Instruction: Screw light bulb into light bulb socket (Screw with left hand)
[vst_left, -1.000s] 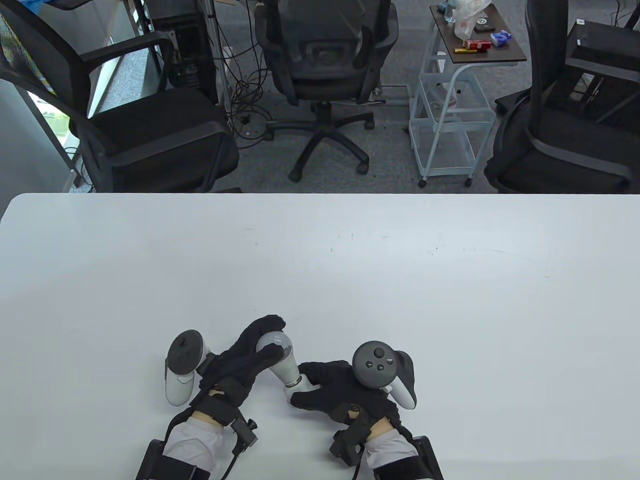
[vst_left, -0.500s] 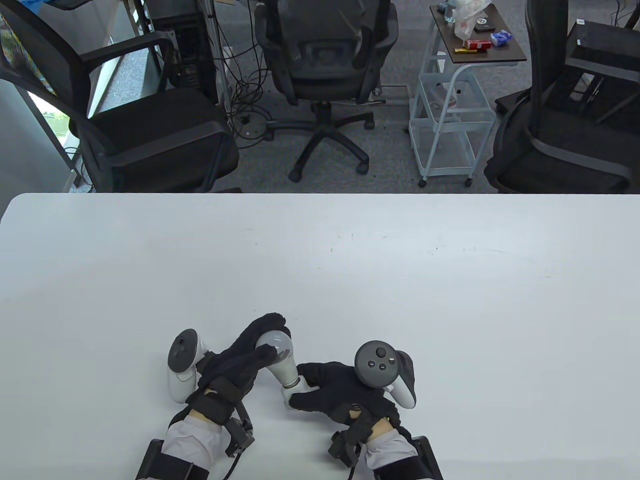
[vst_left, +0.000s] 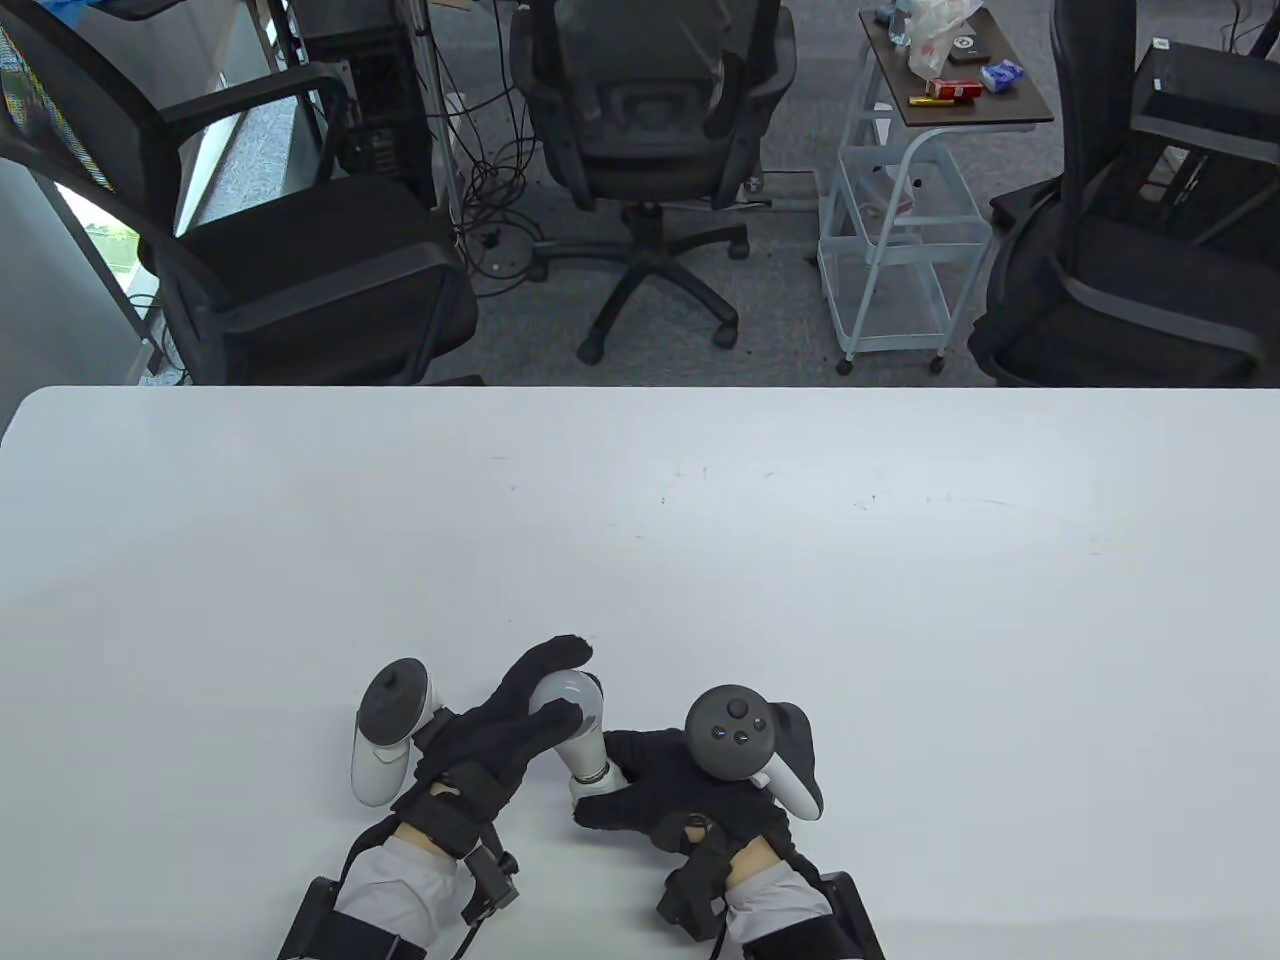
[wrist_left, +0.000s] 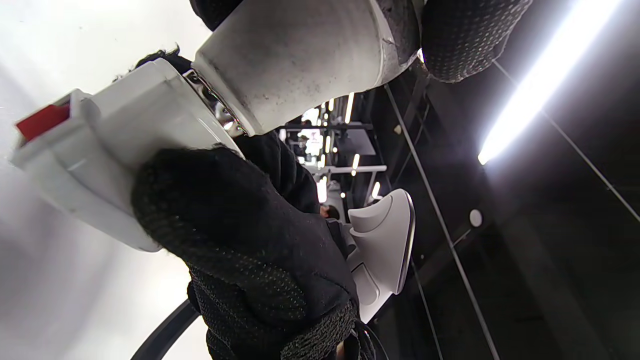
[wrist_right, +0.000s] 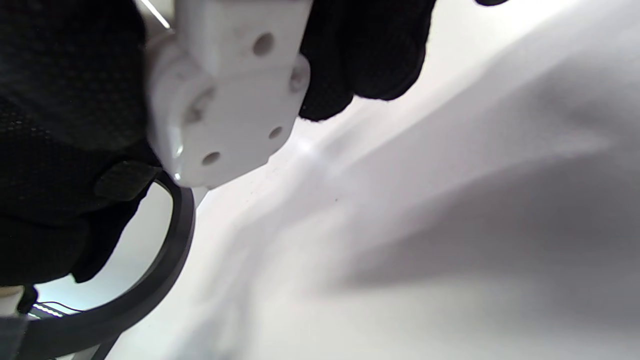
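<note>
Bulb in socket (metal base showing) — left hand around bulb, right hand around socket

You are working on a smooth white table with rounded corners. Small dark specks mark its far half.

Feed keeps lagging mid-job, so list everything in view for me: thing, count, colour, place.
bulb: 1, white, near table edge, gripped by left hand, base in socket
socket: 1, white, held by right hand
table: 1, white, under the hands
chairs: 3, black, on floor beyond table
cart: 1, white frame, brown top, clutter on it, far right
trackers: 2, grey and white, on hand backs
left hand: 1, black glove, grips bulb
right hand: 1, black glove, holds socket
</note>
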